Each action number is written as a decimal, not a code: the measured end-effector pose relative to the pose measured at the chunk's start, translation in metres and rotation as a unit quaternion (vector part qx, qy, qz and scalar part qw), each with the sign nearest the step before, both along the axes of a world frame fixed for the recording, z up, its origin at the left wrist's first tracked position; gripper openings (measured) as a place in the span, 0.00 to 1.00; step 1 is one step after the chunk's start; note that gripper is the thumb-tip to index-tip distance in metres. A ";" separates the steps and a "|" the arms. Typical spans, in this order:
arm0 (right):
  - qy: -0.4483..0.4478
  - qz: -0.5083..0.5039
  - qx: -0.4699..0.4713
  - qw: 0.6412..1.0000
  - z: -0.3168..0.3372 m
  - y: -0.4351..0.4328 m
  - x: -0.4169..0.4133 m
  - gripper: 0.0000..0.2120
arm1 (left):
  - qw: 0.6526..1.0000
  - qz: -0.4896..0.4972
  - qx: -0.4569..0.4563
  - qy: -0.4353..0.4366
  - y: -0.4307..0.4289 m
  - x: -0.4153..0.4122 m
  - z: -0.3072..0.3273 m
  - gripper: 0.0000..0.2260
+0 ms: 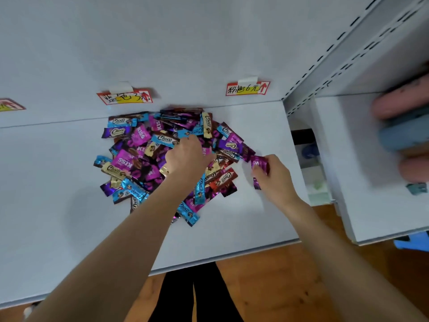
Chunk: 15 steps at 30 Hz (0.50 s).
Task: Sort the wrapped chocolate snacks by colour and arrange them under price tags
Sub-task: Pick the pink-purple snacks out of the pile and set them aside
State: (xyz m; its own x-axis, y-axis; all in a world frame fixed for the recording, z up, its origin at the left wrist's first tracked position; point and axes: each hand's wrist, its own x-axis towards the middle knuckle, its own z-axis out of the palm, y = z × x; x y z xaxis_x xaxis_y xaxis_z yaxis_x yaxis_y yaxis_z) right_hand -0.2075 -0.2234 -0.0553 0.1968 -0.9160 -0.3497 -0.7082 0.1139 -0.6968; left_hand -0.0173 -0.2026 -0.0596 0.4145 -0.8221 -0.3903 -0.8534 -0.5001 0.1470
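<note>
A white shelf board (58, 182) filled most of the view and met a white back panel (185, 43) behind it. On the board, up against the panel, lay the pile of wrapped snacks (139, 145), with blue, magenta, purple, gold and red wrappers all mixed together. To the right stood a neighbouring shelf unit (348, 159) with blurred pink and blue items (399, 105) on it. A wooden floor (267, 287) showed below the board's front edge.

The left hand (185, 154) reached down onto the middle of the pile, knuckles up, its fingertips buried among the wrappers beside a blue one. Whether it gripped anything could not be told. The right hand (274, 175) was just off the pile's right edge, over bare board, its thumb and fingers pinching a magenta snack (260, 162). Another magenta end poked out beneath the hand.

Three handwritten price tags were taped to the panel. The middle tag (125, 97) sat just behind the pile's left part, the right tag (247, 88) sat beyond the pile's right edge, and the left tag (10, 105) was cut off by the frame.
</note>
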 end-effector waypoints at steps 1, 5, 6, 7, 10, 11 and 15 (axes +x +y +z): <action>0.003 -0.004 0.003 1.000 -0.002 0.000 -0.002 0.05 | 1.000 0.008 -0.003 0.006 -0.001 -0.001 -0.001 0.24; -0.003 -0.022 0.013 1.000 -0.005 -0.005 0.001 0.05 | 0.997 0.048 -0.009 0.066 -0.002 0.001 0.001 0.20; -0.002 -0.023 0.009 1.000 -0.004 -0.010 0.005 0.05 | 0.995 0.057 -0.011 0.085 0.000 0.004 0.002 0.20; 0.002 -0.017 0.003 1.000 -0.004 -0.015 0.011 0.05 | 0.993 0.061 -0.013 0.104 0.002 0.006 0.002 0.19; 0.041 0.042 -0.027 0.998 -0.005 -0.033 0.032 0.04 | 0.984 0.049 -0.033 0.165 0.013 0.015 0.004 0.12; 0.048 0.052 -0.035 0.997 -0.006 -0.038 0.039 0.05 | 0.977 0.054 -0.042 0.201 0.018 0.017 0.005 0.12; 0.097 0.071 -0.027 0.992 -0.011 -0.052 0.057 0.06 | 0.940 0.112 -0.088 0.311 0.043 0.024 0.014 0.08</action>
State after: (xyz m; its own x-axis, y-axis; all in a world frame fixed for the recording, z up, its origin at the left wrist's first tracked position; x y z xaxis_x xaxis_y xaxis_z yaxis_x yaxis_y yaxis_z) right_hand -0.1508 -0.2751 -0.0667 0.2583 -0.9021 -0.3457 -0.8362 -0.0296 -0.5476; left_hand 0.0062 -0.1592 -0.0459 0.3208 -0.8158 -0.4811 -0.4515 -0.5783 0.6795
